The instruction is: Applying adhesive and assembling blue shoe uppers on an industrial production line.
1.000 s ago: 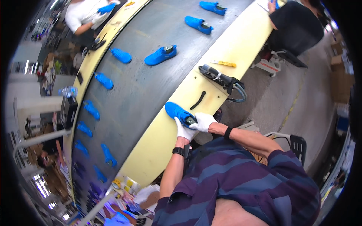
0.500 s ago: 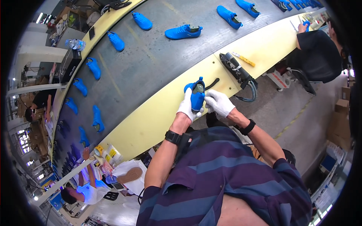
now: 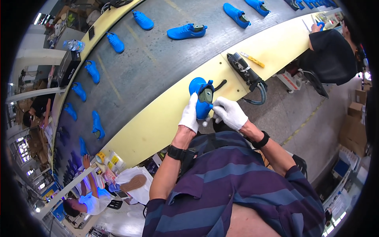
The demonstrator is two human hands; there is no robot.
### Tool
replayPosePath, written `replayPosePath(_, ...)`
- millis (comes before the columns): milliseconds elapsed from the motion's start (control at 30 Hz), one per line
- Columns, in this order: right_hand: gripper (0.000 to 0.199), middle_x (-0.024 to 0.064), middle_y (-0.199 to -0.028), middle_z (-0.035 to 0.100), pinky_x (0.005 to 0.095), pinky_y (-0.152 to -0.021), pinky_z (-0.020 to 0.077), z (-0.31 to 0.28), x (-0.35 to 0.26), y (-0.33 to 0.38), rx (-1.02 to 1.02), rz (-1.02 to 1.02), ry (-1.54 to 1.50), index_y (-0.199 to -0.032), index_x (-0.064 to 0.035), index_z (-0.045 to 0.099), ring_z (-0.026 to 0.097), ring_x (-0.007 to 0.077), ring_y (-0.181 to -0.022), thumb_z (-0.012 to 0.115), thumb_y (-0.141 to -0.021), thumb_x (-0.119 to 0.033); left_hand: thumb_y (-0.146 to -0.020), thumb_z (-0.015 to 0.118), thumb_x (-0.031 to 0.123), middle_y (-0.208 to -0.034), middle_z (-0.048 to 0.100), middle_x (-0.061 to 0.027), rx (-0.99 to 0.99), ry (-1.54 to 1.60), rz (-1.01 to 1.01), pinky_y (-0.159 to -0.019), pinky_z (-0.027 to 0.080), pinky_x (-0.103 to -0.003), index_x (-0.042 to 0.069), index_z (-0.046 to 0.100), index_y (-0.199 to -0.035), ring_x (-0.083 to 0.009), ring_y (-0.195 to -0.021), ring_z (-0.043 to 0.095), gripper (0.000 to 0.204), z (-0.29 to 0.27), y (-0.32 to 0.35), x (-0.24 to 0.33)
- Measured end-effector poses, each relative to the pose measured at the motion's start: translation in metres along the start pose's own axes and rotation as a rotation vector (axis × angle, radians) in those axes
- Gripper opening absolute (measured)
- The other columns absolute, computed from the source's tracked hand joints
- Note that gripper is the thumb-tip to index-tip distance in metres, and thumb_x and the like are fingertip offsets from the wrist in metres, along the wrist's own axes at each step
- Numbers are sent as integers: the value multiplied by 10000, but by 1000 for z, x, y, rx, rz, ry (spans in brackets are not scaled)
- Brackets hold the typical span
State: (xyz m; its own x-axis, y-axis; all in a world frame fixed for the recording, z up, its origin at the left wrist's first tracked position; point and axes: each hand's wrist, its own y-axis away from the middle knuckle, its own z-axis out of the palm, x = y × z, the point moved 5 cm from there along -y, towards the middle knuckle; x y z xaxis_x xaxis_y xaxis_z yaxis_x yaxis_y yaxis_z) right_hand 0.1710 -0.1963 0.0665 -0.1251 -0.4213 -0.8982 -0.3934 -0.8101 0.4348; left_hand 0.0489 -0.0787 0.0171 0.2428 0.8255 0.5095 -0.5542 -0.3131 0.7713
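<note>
A blue sneaker (image 3: pixel 203 110), with a dark green insert in its opening, is held above the yellow ledge in front of my body. My left hand (image 3: pixel 189 117), in a white glove, is closed around its left side. From the right, my right hand (image 3: pixel 231 113), gloved too, has its fingers bent and pinched at the shoe's lower right edge, by a small blue tab. Exactly what those fingertips grip is partly hidden. The shoe's rounded blue toe points away from me. Both wrists carry black bands.
Beyond the yellow ledge (image 3: pixel 150 128) runs a dark conveyor belt (image 3: pixel 142 79) with several blue sneakers. A black handheld tool (image 3: pixel 242 71) with hoses and a yellow cutter knife (image 3: pixel 252 60) lie to the right. Co-workers sit at far right (image 3: pixel 333 55) and lower left (image 3: pixel 89 203).
The held sneaker has tilted, so more of its toe and opening shows. My right fingers stay at its edge. The belt sneakers appear slightly further left, as does the whole scene.
</note>
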Motion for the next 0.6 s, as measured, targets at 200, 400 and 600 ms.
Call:
replayPosePath(200, 120, 116, -820, 713, 318, -689, 583, 3, -34, 6, -43, -140, 37, -1039, 2, 659, 719, 172, -718, 599, -1043, -102, -1056, 326, 682, -971, 691, -149, -373, 467, -183, -432, 479, -323, 34, 579, -1307, -236, -622, 648, 740, 20, 26, 2)
replayPosePath(400, 134, 101, -777, 702, 310, -652, 563, -5, -24, 5, 4, -97, 45, -1027, 19, 670, 694, 154, -675, 622, -1027, -105, -1061, 376, 581, -1085, 615, -230, -593, 766, -112, -435, 477, -381, 4, 497, -1375, -293, -656, 591, 668, -7, 20, -9)
replayPosePath(600, 157, 103, -755, 707, 303, -620, 559, -5, 19, -2, -20, 70, 65, -1037, 32, 670, 694, 153, -645, 627, -1020, -118, -998, 516, 604, -1077, 585, -212, -482, 907, -11, -471, 446, -362, -79, 494, -1265, -243, -668, 537, 733, -58, 4, -15)
